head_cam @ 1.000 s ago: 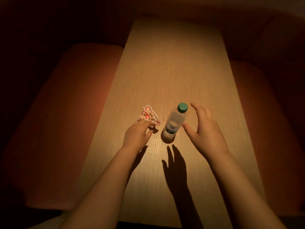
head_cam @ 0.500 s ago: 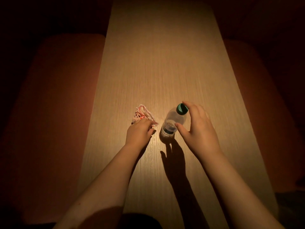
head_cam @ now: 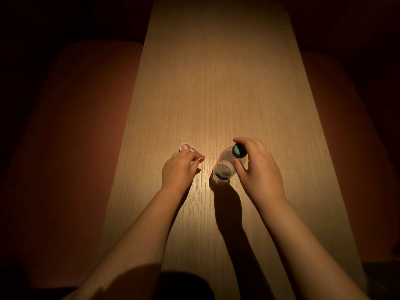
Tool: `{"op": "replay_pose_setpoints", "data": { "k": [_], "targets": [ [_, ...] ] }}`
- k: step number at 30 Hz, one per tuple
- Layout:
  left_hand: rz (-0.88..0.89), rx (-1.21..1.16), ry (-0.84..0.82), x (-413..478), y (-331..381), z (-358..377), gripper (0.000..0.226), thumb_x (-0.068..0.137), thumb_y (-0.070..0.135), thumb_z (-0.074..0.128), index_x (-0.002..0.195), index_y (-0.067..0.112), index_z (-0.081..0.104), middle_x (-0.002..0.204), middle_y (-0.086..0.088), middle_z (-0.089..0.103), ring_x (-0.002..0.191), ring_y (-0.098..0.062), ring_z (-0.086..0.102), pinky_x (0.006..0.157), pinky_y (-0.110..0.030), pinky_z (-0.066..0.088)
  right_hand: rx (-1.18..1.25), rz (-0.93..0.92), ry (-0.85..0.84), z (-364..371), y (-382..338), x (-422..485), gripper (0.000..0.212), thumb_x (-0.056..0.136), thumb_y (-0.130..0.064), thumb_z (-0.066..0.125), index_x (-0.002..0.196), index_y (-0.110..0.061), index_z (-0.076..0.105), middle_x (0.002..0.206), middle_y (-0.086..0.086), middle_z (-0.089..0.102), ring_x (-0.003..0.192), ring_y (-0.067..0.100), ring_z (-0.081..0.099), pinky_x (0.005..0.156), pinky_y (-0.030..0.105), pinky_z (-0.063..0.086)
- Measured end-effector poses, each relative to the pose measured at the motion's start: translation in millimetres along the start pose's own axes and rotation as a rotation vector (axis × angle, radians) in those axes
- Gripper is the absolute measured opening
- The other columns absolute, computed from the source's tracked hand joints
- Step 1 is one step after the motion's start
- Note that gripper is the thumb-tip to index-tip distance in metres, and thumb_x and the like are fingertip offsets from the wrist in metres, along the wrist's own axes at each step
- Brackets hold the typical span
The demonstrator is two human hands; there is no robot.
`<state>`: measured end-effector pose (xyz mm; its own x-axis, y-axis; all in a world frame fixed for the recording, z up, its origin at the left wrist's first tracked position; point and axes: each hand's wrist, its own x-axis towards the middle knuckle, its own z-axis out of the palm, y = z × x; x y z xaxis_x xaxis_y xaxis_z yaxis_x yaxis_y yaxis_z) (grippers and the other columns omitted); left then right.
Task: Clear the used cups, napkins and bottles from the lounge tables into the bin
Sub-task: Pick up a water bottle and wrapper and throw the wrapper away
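A clear plastic bottle (head_cam: 225,166) with a green cap stands on the long wooden table (head_cam: 216,83). My right hand (head_cam: 257,169) is wrapped around the bottle's upper part, fingers over the cap and thumb on its side. Just left of it lies a crumpled white and red napkin (head_cam: 186,148). My left hand (head_cam: 178,168) covers most of the napkin, its fingers curled onto it. No bin shows in the head view.
Reddish upholstered seats (head_cam: 71,148) run along both long sides of the table, the right one (head_cam: 350,137) in deep shadow. The room is dim, with light only on the table's middle. A dark patch of clothing sits at the bottom edge.
My right hand has closed from open beside the bottle onto its neck and cap. My left hand has slid further over the napkin and curled onto it.
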<state>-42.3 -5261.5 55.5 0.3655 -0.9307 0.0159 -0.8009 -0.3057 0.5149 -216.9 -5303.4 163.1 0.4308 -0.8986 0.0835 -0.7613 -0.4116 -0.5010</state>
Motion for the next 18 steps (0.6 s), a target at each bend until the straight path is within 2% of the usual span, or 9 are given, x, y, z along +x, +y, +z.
{"op": "replay_pose_setpoints", "data": {
  "k": [6,10,14,18],
  "targets": [
    [-0.047,-0.023,0.139,-23,5,-41,0.018,0.09,0.027,0.059,0.105,0.021,0.069,0.102,0.006,0.065,0.094,-0.013,0.058,0.069,-0.021,0.033,0.049,-0.037,0.001,-10,1,-4,0.05,0.085,-0.01,0.065,0.13,-0.023,0.049,0.126,-0.007,0.054,0.117,0.009,0.049,0.089,0.018,0.036],
    [-0.104,-0.007,0.26,-57,20,-77,0.017,0.091,0.029,0.059,0.104,0.024,0.068,0.101,0.009,0.064,0.094,-0.011,0.056,0.069,-0.023,0.038,0.109,-0.102,0.006,-25,-4,-17,0.051,0.085,-0.009,0.066,0.131,-0.023,0.048,0.126,-0.008,0.054,0.117,0.009,0.05,0.09,0.019,0.037],
    [-0.209,0.01,0.35,-112,43,-104,0.023,0.092,0.034,0.054,0.111,0.027,0.065,0.105,0.009,0.062,0.095,-0.009,0.054,0.071,-0.024,0.043,0.16,-0.248,-0.014,-42,-11,-44,0.052,0.084,-0.009,0.066,0.13,-0.025,0.049,0.125,-0.009,0.054,0.116,0.009,0.05,0.091,0.02,0.039],
    [-0.295,0.105,0.503,-192,72,-118,0.024,0.091,0.03,0.056,0.112,0.023,0.064,0.105,0.006,0.064,0.095,-0.012,0.056,0.074,-0.028,0.047,0.168,-0.418,-0.112,-61,-13,-87,0.053,0.084,-0.01,0.067,0.131,-0.026,0.048,0.127,-0.008,0.054,0.118,0.009,0.049,0.092,0.017,0.035]
  ]
}}
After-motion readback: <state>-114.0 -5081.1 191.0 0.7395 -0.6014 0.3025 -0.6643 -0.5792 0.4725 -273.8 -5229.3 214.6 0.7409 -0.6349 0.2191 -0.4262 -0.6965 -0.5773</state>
